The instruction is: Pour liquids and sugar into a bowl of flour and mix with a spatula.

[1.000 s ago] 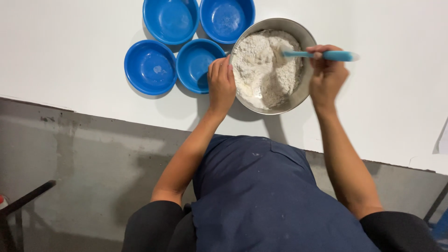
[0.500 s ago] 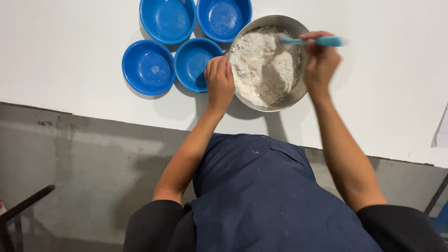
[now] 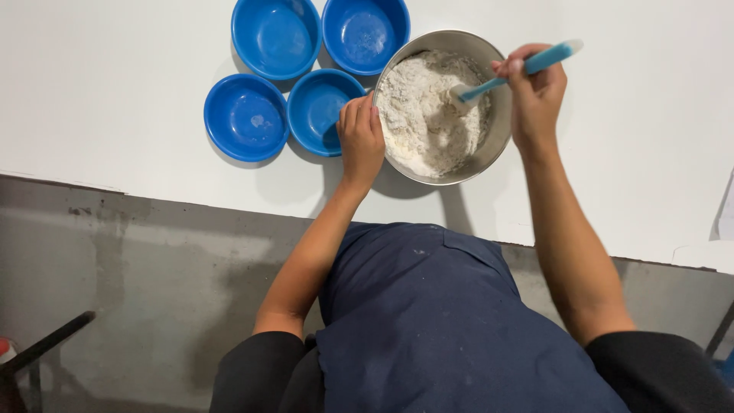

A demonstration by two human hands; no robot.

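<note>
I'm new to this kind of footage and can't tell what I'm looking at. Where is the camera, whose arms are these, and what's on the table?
The camera sits on a person's head and looks straight down, so you see their own two bare arms and the dark blue apron on their front. No machine is involved.

They stand at a white table. On it is a round metal bowl filled with white flour. Beside it, to the left, four empty blue bowls sit in a close cluster; a couple carry a light dusting of white.

The left hand grips the metal bowl's near rim, steadying it. The right hand holds a light blue spatula by its handle, with the pale tip pushed into the flour.

Below the table edge is a grey concrete floor.
</note>
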